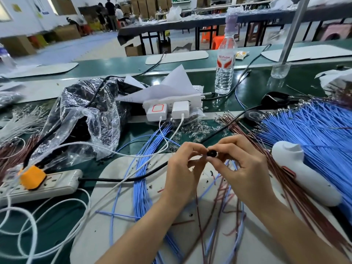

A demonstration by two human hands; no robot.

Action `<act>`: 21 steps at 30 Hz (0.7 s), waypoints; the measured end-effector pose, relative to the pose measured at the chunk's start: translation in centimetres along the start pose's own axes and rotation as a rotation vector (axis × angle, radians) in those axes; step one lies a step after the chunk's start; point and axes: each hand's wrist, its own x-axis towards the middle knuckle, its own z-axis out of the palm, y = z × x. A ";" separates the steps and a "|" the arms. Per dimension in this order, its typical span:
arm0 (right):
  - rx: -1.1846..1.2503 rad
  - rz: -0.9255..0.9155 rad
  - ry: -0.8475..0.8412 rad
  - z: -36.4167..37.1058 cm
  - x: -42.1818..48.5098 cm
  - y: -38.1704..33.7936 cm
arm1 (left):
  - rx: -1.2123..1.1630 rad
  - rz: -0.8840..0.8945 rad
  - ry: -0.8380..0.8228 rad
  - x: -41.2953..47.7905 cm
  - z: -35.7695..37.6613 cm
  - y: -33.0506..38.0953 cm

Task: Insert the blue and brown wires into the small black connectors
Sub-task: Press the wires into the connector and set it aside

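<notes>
The right hand [242,162] pinches a small black connector [211,153] between thumb and forefinger, held up over the pale pad [106,187] on the desk [62,212]. The left hand [182,164] meets it from the other side, its curled fingertips closed on the connector's edge; whether a wire end sits between them is too small to tell. Loose blue and brown wires [222,193] tangle under both wrists. A blue wire bundle [142,178] runs up the pad beside the left hand, crossed by a black cable [122,179] and a white cable [106,150]. To the right lie brown wires [285,180], a white handheld device [304,176] on top of them, and a big fan of blue wires [314,130]. At left are a power strip [62,180] with an orange plug [33,177] and a crumpled plastic bag [82,121]; behind stand white chargers [165,111] and a water bottle [224,63].
</notes>
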 end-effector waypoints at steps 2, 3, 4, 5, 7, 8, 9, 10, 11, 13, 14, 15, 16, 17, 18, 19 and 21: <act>-0.013 -0.016 0.006 0.1 0.0 -0.2 | 0.085 0.048 0.004 0.0 -0.2 -0.1; -0.007 -0.011 0.005 0.1 0.0 -0.2 | 0.097 0.053 0.002 0.1 -0.2 -0.1; 0.013 0.002 0.000 0.1 -0.1 -0.2 | 0.090 0.046 0.000 0.1 -0.2 0.0; 0.042 0.016 -0.004 0.2 -0.1 -0.2 | 0.064 0.027 0.000 0.2 -0.2 0.0; 0.094 0.029 -0.013 0.2 -0.1 -0.2 | -0.026 -0.031 0.002 0.1 -0.2 0.1; 0.113 0.032 -0.017 0.2 -0.2 -0.2 | -0.074 -0.060 0.003 0.1 -0.2 0.1; 0.123 0.032 -0.018 0.2 -0.2 -0.2 | -0.113 -0.081 0.000 0.1 -0.2 0.0; 0.122 0.028 -0.016 0.2 -0.2 -0.2 | -0.144 -0.097 -0.009 0.1 -0.2 -0.1; 0.113 0.021 -0.012 0.2 -0.2 -0.2 | -0.168 -0.110 -0.022 0.0 -0.2 -0.2; 0.090 0.005 -0.007 0.2 -0.2 -0.2 | -0.203 -0.134 -0.050 0.0 -0.2 -0.2; 0.078 -0.001 -0.004 0.2 -0.2 -0.2 | -0.209 -0.141 -0.064 0.0 -0.2 -0.1; 0.068 -0.006 0.000 0.2 -0.3 -0.2 | -0.216 -0.147 -0.076 0.0 -0.2 0.0; 0.063 -0.009 0.007 0.2 -0.3 -0.2 | -0.231 -0.154 -0.086 0.0 -0.2 0.1; 0.065 -0.009 0.017 0.1 -0.4 -0.1 | -0.253 -0.163 -0.091 -0.1 -0.1 0.2; 0.068 -0.009 0.028 0.1 -0.4 -0.1 | -0.269 -0.173 -0.093 0.0 0.0 0.3; 0.069 -0.010 0.037 0.2 -0.4 -0.1 | -0.273 -0.182 -0.094 0.0 0.1 0.3; 0.071 -0.006 0.047 0.2 -0.5 -0.1 | -0.273 -0.198 -0.099 0.0 0.2 0.5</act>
